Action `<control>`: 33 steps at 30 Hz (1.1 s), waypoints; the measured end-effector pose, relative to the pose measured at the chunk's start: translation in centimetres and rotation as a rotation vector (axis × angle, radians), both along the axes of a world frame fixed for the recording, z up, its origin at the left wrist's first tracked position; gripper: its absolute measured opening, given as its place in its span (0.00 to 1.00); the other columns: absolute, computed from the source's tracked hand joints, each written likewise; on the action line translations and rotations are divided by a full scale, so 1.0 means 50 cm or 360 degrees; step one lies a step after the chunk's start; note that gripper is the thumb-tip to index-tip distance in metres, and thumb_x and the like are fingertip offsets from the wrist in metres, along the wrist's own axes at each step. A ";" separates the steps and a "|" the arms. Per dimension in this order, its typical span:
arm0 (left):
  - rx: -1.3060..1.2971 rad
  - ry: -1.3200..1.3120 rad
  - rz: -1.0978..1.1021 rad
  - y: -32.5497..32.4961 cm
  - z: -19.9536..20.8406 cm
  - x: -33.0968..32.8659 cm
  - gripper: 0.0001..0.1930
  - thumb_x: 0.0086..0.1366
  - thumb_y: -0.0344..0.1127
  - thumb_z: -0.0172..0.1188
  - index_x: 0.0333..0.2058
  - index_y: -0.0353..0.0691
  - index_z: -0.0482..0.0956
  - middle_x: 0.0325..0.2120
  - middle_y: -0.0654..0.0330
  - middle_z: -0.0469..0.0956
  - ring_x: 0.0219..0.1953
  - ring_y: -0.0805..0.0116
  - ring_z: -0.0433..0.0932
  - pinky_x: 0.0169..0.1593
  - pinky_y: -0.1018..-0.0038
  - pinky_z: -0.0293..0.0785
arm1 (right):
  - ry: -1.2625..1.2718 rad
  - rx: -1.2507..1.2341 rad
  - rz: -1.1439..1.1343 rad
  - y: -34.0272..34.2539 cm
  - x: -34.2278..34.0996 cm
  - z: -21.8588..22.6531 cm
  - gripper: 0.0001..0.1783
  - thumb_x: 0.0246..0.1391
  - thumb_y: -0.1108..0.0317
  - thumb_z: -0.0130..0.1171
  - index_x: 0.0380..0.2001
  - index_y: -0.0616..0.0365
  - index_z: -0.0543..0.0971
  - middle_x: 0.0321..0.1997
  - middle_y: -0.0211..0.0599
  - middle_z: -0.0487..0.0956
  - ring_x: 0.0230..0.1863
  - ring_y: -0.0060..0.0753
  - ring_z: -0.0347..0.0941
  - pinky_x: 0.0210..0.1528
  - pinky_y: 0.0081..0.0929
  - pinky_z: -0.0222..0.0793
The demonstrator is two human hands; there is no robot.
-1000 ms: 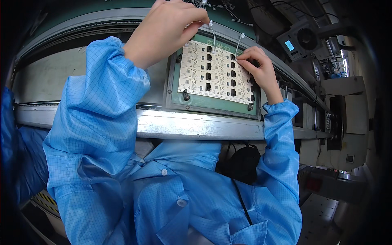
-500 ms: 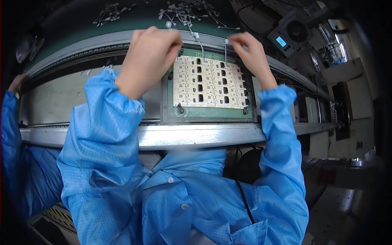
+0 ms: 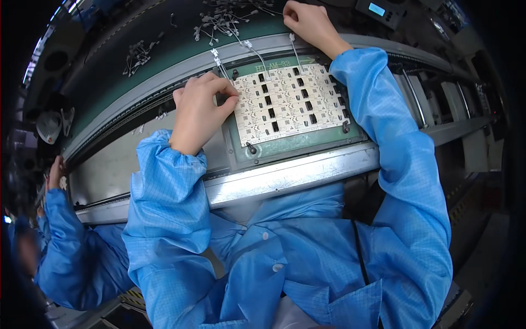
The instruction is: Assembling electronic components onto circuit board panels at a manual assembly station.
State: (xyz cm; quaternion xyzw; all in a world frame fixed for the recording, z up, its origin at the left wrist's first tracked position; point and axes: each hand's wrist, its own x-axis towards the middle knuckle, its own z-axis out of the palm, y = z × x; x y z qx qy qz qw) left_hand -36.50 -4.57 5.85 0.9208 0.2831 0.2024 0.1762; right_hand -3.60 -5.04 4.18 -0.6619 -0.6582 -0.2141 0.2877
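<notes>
A cream-white circuit board panel (image 3: 287,101) with rows of black components lies in a green fixture (image 3: 307,139). My left hand (image 3: 200,109) is at the panel's left edge, thumb and forefinger pinched; what lies between them is hidden. White cables (image 3: 217,59) with small plugs rise beside that hand. Another white cable (image 3: 254,51) and a third cable (image 3: 296,52) stand up from the panel's far side. Farther off, my right hand (image 3: 312,24) reaches over the rail with its fingers closed, beside a pile of white cables (image 3: 222,24). What its fingertips hold is too small to make out.
Metal rails (image 3: 296,170) run along the near and far sides of the fixture. A smaller cable bundle (image 3: 139,55) lies on the dark green surface. At the far left is another person's hand (image 3: 55,172). A device with a lit screen (image 3: 377,9) stands at the upper right.
The view has turned. My right hand has left the right-hand cable's plug and moved away toward the pile. My left hand has come down to the panel's left edge, and cables now show above it.
</notes>
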 end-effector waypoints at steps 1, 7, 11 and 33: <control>0.0011 0.0024 -0.0009 0.000 -0.002 -0.002 0.03 0.57 0.36 0.65 0.31 0.47 0.85 0.31 0.67 0.80 0.41 0.61 0.74 0.50 0.61 0.59 | 0.0171 -0.0003 0.0000 -0.010 -0.010 0.016 0.09 0.51 0.68 0.60 0.34 0.60 0.81 0.29 0.46 0.83 0.31 0.46 0.81 0.37 0.38 0.73; -0.0232 -0.0016 0.0164 0.009 -0.005 0.007 0.06 0.55 0.39 0.67 0.29 0.46 0.88 0.31 0.65 0.80 0.38 0.62 0.77 0.47 0.61 0.60 | 0.0698 0.0190 0.0117 -0.066 -0.032 0.077 0.08 0.53 0.69 0.61 0.33 0.63 0.80 0.28 0.47 0.83 0.31 0.42 0.83 0.36 0.33 0.75; -0.0506 -0.0110 0.0194 0.033 -0.019 0.005 0.09 0.52 0.41 0.69 0.30 0.46 0.89 0.32 0.64 0.81 0.36 0.66 0.78 0.45 0.65 0.62 | 0.0883 0.0254 0.0158 -0.104 -0.046 0.101 0.09 0.55 0.69 0.63 0.35 0.64 0.80 0.27 0.43 0.83 0.31 0.29 0.82 0.36 0.27 0.75; 0.0823 0.0130 0.0033 -0.060 0.002 -0.013 0.09 0.58 0.41 0.64 0.34 0.49 0.90 0.38 0.67 0.77 0.49 0.58 0.69 0.49 0.56 0.62 | 0.0988 0.0097 0.0333 -0.205 -0.108 0.095 0.10 0.61 0.64 0.63 0.38 0.60 0.80 0.35 0.38 0.85 0.41 0.32 0.83 0.44 0.31 0.76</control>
